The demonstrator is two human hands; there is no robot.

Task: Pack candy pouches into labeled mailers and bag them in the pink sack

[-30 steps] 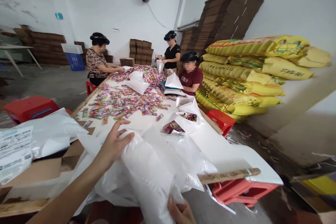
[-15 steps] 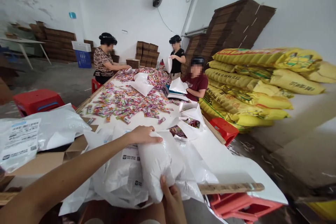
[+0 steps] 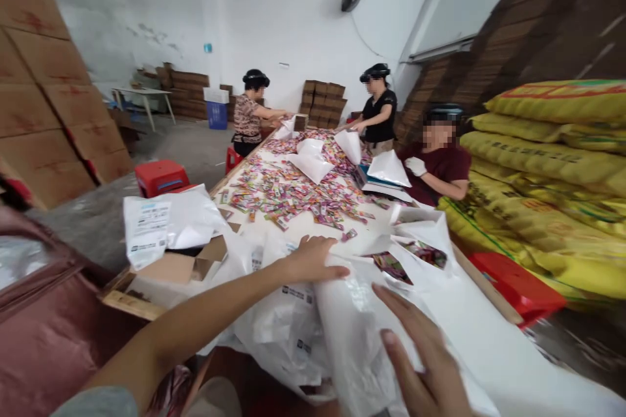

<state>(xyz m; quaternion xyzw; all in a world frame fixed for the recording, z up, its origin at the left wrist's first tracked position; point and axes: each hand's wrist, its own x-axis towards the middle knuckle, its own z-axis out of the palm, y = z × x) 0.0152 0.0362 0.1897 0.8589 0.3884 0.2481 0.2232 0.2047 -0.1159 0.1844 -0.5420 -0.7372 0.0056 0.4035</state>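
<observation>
A filled white plastic mailing bag (image 3: 359, 313) stands in front of me at the near end of the table. My left hand (image 3: 313, 259) grips its upper left corner, thumb towards me and fingers over the far side. At the bag's right side my right hand (image 3: 428, 358) has its fingers spread, with nothing held. Whether its fingertips touch the plastic, I cannot tell. Just left of this bag are more white bags with printed labels (image 3: 288, 322), partly under my left forearm. Opened white bags with small colourful packets (image 3: 391, 267) inside lie beyond my right hand.
Loose colourful sachets (image 3: 293, 199) cover the table's middle. Three co-workers sit or stand around its far part. Labelled bags (image 3: 147, 228) rest on an open carton (image 3: 169, 270) at left. Red stools (image 3: 161, 176) and stacked yellow sacks (image 3: 542, 163) flank the table.
My right hand has let go of the bag's lower edge and risen to its right side, fingers spreading. My left hand keeps the top corner. The view has turned left.
</observation>
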